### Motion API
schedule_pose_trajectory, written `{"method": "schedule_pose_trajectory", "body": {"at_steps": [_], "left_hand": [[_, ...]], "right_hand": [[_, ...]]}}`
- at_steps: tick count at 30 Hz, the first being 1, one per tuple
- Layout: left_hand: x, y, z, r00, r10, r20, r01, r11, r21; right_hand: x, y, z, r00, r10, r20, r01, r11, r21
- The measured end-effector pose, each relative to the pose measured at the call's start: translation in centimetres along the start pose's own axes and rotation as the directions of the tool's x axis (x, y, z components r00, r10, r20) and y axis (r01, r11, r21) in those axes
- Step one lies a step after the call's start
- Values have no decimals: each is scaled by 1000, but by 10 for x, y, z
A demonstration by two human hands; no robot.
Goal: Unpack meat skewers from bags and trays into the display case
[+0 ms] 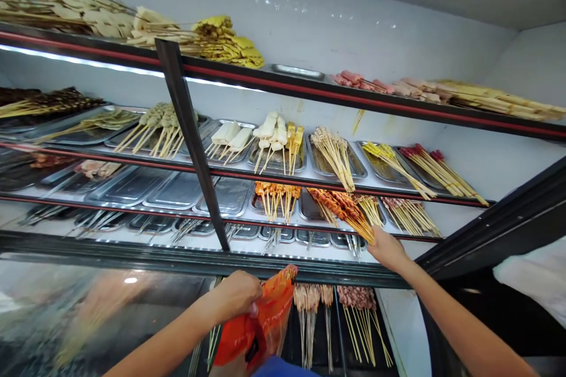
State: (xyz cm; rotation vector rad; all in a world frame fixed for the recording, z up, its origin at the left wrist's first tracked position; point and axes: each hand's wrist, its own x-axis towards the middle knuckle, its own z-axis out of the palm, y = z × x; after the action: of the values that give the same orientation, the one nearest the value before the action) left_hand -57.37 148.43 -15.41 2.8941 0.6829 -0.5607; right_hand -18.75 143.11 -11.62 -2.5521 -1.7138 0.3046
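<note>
My right hand (pixel 389 248) is closed around the stick ends of a bunch of orange-red meat skewers (pixel 342 207), whose meat ends reach over a tray on the third shelf down. Lower and to the left, my left hand (pixel 241 294) grips an orange plastic bag (pixel 260 327) by its top edge. What the bag holds, if anything, is hidden. A smaller set of orange meat skewers (pixel 277 193) lies on the tray just left of the bunch. To its right are pink-and-white meat skewers (pixel 409 215) with their sticks pointing forward.
Dark shelf edges and a slanted dark post (pixel 191 141) cross the front of the cabinet. Higher shelves carry white rolls (pixel 272 129), pale skewers (pixel 333 150) and yellow skewers (pixel 234 47). In the lower compartment lie more meat skewers (pixel 358 300). White cloth (pixel 537 277) shows at the right.
</note>
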Motion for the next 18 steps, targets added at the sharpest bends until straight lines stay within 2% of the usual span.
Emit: {"method": "schedule_pose_trajectory", "body": {"at_steps": [4,9,14,18], "left_hand": [[2,2,-2,1000,-15,6,15,999,-34],[5,5,5,1000,18,-9,-18,998,-62],[7,5,15,1000,27,-12,-28,997,-67],[7,1,31,997,43,-66,-49,994,-99]], "right_hand": [[45,-26,30,982,163,-93,-161,987,24],[95,-68,55,943,307,-131,-280,941,191],[117,-95,78,913,387,-128,-352,906,234],[126,-100,77,922,382,-60,-363,908,210]]}}
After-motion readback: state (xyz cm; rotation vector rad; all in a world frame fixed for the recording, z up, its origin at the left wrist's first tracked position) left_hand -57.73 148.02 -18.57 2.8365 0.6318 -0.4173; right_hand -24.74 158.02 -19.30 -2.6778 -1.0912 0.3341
